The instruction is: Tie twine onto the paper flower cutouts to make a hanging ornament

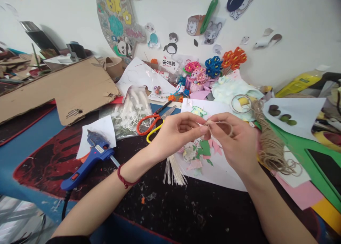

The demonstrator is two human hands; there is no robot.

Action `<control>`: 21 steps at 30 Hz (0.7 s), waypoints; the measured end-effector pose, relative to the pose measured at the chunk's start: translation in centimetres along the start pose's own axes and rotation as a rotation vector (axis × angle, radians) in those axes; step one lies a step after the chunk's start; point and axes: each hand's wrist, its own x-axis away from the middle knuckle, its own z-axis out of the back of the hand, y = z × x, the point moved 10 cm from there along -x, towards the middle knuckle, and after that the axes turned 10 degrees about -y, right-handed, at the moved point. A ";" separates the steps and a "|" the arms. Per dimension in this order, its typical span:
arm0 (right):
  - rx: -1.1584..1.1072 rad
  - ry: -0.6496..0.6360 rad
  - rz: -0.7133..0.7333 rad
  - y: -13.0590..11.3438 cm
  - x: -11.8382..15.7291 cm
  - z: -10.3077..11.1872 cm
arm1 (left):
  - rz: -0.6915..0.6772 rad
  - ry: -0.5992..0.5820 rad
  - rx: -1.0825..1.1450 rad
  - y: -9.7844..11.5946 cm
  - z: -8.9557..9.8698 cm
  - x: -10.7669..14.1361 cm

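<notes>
A thin loop of brown twine [229, 126] is pinched between my two hands, above a white paper sheet. My left hand [177, 132] is closed, its thumb and fingertips meeting the twine. Fingertip to fingertip with it, my right hand [237, 139] is closed too, and the loop curves over its fingers. A cream tassel [174, 171] shows below my left hand; whether it is joined to the twine is hidden. Green and pink paper scraps [204, 148] lie on the sheet [226, 178] under my hands. Scissors [146, 125] with orange and yellow handles lie beyond my left wrist.
A blue glue gun [86, 166] rests at the left, its cord running off the front edge. Cut cardboard [80, 84] lies behind it. A twine bundle [274, 148] and a phone [326, 169] are at the right. Yarn flowers [213, 66] stand against the wall.
</notes>
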 end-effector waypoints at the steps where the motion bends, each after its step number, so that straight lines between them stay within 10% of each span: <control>1: 0.006 -0.010 -0.002 0.0 0.0 -0.1 | -0.006 0.010 -0.048 0.0 0.1 0.0; 13: -0.016 0.004 -0.047 0.2 0.0 -0.1 | -0.137 0.096 -0.423 1.5 0.2 0.3; 21: -0.020 -0.034 -0.018 -0.4 0.0 -0.2 | -0.140 0.059 -0.181 1.2 0.5 0.0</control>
